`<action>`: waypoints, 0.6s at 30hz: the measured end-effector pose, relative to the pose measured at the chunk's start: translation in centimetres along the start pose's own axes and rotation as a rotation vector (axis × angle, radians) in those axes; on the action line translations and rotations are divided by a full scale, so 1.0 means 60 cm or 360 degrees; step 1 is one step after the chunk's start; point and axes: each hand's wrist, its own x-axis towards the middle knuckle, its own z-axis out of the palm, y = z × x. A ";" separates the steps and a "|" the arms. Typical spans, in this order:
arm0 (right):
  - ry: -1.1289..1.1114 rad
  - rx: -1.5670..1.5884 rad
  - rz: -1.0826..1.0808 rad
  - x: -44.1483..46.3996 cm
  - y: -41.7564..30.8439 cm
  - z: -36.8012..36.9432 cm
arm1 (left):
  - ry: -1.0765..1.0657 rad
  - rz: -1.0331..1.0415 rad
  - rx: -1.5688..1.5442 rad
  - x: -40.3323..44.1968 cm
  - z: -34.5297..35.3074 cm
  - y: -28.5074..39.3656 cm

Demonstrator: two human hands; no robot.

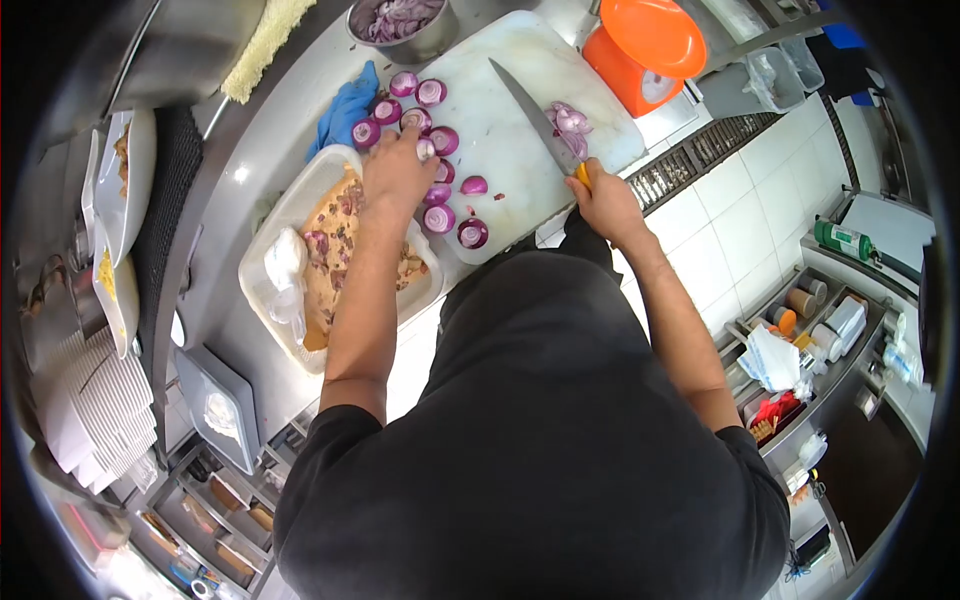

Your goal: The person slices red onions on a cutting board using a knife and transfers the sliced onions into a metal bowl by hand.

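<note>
So the left hand (397, 172) is down on the onions (443, 140) along the board's (500, 85) left side, fingers a bit spread and curled over them, can't tell if they're pinching one. Right hand (608, 200) has its fingers wrapped round the knife's (535, 115) yellow handle, blade lying beside some onion slices (570, 130).

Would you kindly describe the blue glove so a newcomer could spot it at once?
Start at the large white cutting board. Purple onions line its left side. Left of them, beyond the white tub, lies the crumpled glove, bright blue against their purple.
</note>
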 end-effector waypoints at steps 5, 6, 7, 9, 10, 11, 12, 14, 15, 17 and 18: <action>0.0057 -0.0072 0.0029 0.014 0.006 -0.019 | 0.0004 0.0070 -0.0350 0.014 -0.017 0.059; 0.0032 -0.0058 0.0049 0.015 0.005 -0.024 | 0.0022 0.0182 -0.0450 0.018 -0.005 0.078; 0.0008 -0.0046 0.0062 0.017 0.004 -0.028 | 0.0045 0.0291 -0.0551 0.026 0.011 0.098; 0.0024 -0.0084 0.0042 0.021 0.008 -0.023 | -0.0016 0.0465 -0.0700 0.047 0.047 0.137; 0.0031 -0.0104 0.0033 0.022 0.010 -0.023 | -0.0108 0.0531 -0.0748 0.056 0.072 0.156; 0.0022 -0.0113 0.0034 0.021 0.008 -0.026 | -0.0201 0.0597 -0.0793 0.059 0.091 0.166; 0.0016 -0.0120 0.0039 0.019 0.004 -0.027 | -0.0183 0.0579 -0.0771 0.054 0.100 0.172; 0.0030 -0.0150 0.0045 0.021 -0.001 -0.035 | -0.0152 0.0562 -0.0726 0.053 0.117 0.186; 0.0035 -0.0168 0.0048 0.018 -0.005 -0.036 | -0.0183 0.0481 -0.0664 0.046 0.101 0.191; 0.0012 -0.0204 0.0075 0.012 -0.012 -0.032 | -0.0153 0.0457 -0.0672 0.040 0.098 0.183; 0.0017 -0.0210 0.0071 0.011 -0.015 -0.031 | -0.0128 0.0439 -0.0672 0.040 0.098 0.176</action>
